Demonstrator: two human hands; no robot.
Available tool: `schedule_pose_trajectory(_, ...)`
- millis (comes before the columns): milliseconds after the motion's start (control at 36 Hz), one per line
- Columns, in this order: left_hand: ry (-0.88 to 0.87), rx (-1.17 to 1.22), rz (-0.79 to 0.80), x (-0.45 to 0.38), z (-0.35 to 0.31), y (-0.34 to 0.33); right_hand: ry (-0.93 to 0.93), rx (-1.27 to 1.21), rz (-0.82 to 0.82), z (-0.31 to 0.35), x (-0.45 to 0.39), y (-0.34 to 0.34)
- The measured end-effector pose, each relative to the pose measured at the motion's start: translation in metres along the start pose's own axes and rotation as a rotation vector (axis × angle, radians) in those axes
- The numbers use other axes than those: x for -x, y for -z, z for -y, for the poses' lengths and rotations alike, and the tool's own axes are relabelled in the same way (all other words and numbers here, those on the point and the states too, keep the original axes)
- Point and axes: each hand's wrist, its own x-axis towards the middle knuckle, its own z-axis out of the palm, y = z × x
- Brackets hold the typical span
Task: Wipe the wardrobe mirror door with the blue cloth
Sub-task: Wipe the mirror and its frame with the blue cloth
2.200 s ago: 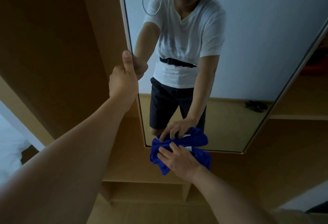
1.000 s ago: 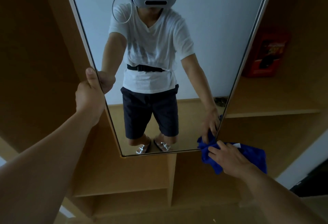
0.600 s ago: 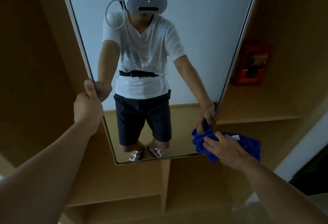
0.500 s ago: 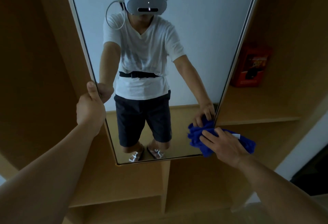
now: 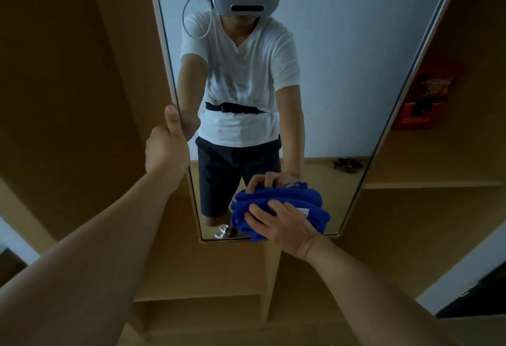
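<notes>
The tall mirror door [image 5: 342, 71] of the wooden wardrobe fills the middle of the view and reflects a person in a white T-shirt and dark shorts. My left hand [image 5: 167, 148] grips the mirror's left edge, thumb up along the frame. My right hand [image 5: 282, 225] presses a bunched blue cloth [image 5: 276, 203] flat against the glass near the bottom edge, a little right of the middle. A white label shows on the cloth by my knuckles.
Open wooden shelves [image 5: 427, 184] lie to the right of the mirror, with a red box [image 5: 427, 96] standing on one. Lower compartments with a vertical divider [image 5: 271, 277] sit under the mirror. A wooden side panel [image 5: 68, 71] rises at the left.
My right hand has slid the blue cloth leftward along the bottom of the mirror, from the lower right corner toward the middle. My left hand keeps its grip on the left edge.
</notes>
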Motion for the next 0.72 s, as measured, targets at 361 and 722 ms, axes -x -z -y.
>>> schedule_pose_trajectory(361, 0.003, 0.055, -0.003, -0.004, -0.003, -0.004, -0.018, -0.101, 0.188, 0.044, 0.026, -0.041)
schedule_pose_trajectory(722, 0.004, 0.016, 0.012, 0.0, -0.006, -0.003, -0.108, -0.099, -0.075, -0.001, -0.025, 0.013)
